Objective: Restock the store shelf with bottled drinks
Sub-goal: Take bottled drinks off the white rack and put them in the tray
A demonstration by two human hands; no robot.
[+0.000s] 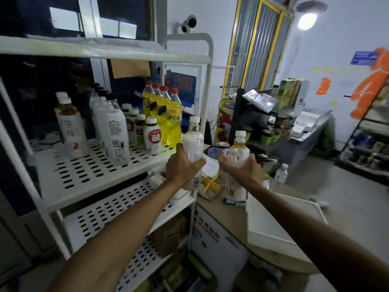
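Note:
My left hand [181, 167] grips a white-labelled bottle with a white cap [193, 142], held upright just off the right front corner of the white perforated shelf [84, 175]. My right hand [244, 171] grips a second white-capped tea bottle [239, 152] upright, a little to the right over the counter. On the shelf stand white tea bottles [71, 127], clear bottles with dark caps [113, 127], small red-labelled bottles [152, 137] and yellow drinks with red caps [168, 114].
The shelf's right post [207, 91] rises just behind the left bottle. A lower perforated shelf [117, 207] sits beneath. A white tray [273, 224] lies on the counter at the right, near a container of yellow items [210, 184]. Cardboard boxes [170, 234] stand below.

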